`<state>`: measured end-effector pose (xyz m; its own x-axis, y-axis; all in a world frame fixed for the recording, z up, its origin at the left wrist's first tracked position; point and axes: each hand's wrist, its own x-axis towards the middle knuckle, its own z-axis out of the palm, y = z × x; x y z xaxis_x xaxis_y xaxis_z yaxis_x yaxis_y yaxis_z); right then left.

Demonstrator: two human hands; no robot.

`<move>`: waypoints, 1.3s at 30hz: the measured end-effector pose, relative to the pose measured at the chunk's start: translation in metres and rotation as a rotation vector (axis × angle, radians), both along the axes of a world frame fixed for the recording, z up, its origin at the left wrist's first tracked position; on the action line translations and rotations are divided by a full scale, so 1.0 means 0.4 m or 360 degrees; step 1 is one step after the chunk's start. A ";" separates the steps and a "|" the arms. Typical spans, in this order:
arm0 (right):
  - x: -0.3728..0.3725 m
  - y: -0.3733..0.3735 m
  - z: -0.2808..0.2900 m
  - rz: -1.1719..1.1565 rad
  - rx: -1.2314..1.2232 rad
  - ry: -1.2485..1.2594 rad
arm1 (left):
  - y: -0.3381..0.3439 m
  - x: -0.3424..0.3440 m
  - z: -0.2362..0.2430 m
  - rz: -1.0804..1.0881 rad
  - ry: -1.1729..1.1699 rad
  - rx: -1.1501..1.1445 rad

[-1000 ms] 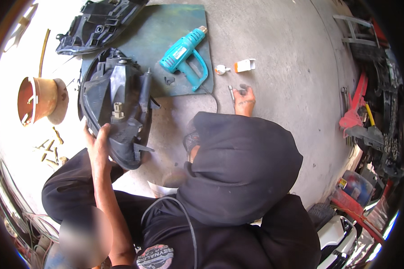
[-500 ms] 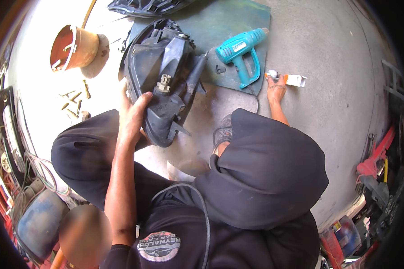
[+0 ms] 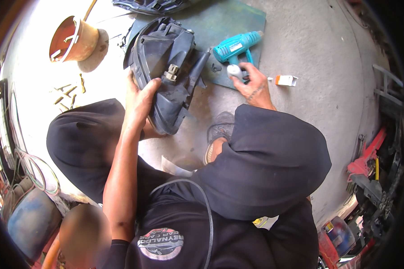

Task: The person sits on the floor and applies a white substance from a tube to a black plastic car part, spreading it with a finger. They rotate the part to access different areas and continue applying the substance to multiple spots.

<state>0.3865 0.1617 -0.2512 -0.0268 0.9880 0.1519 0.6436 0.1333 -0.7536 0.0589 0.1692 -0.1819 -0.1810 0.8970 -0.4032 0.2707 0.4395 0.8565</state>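
My left hand [image 3: 140, 96] grips the lower left edge of a black car headlight housing [image 3: 156, 49], its back side with a bulb socket [image 3: 171, 72] turned up. The housing is tilted between my knees. My right hand [image 3: 256, 85] is closed round a small white and grey bottle or tube [image 3: 234, 71], whose kind I cannot make out. That hand is just below a teal heat gun [image 3: 236, 46], covering part of its handle. A small orange and white box [image 3: 285, 80], its end flap open, lies on the floor to the right of my right hand.
The heat gun lies on a dark green board [image 3: 202, 29]. Another black housing [image 3: 152, 5] is at the far edge. A brown bucket [image 3: 87, 42] stands at the far left, with several small tools [image 3: 66, 93] on the floor nearer me. Red equipment [image 3: 367, 154] lines the right side.
My right hand has lifted the small bottle or tube from beside the box and moved it left, toward the heat gun. The headlight housing has shifted slightly right in my left hand.
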 end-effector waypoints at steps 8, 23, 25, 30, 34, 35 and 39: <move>-0.115 0.102 0.024 0.0706 0.0173 -0.0674 | -0.003 -0.026 -0.047 0.0022 0.0152 0.0075; -0.172 0.128 0.022 0.0868 0.0487 -0.0926 | 0.002 -0.044 -0.084 -0.0056 0.0095 0.0036; -0.177 0.129 0.019 0.0873 0.0486 -0.0939 | 0.001 -0.048 -0.087 -0.0052 0.0121 0.0033; -0.174 0.128 0.013 0.0864 0.0450 -0.0967 | 0.001 -0.034 -0.058 -0.0083 0.0198 0.0077; -0.180 0.129 0.015 0.0883 0.0387 -0.0965 | -0.001 -0.042 -0.068 -0.0081 0.0258 0.0114; -0.177 0.129 0.012 0.0889 0.0305 -0.0990 | 0.000 -0.039 -0.063 -0.0081 0.0227 0.0092; -0.170 0.127 0.006 0.0886 0.0263 -0.0992 | 0.002 -0.034 -0.042 -0.0102 0.0215 0.0058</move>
<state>0.3186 0.2127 -0.2487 -0.6290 0.7723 0.0890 0.7423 0.6307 -0.2264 0.0454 0.1701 -0.1986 -0.1735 0.9221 -0.3459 0.4111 0.3870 0.8254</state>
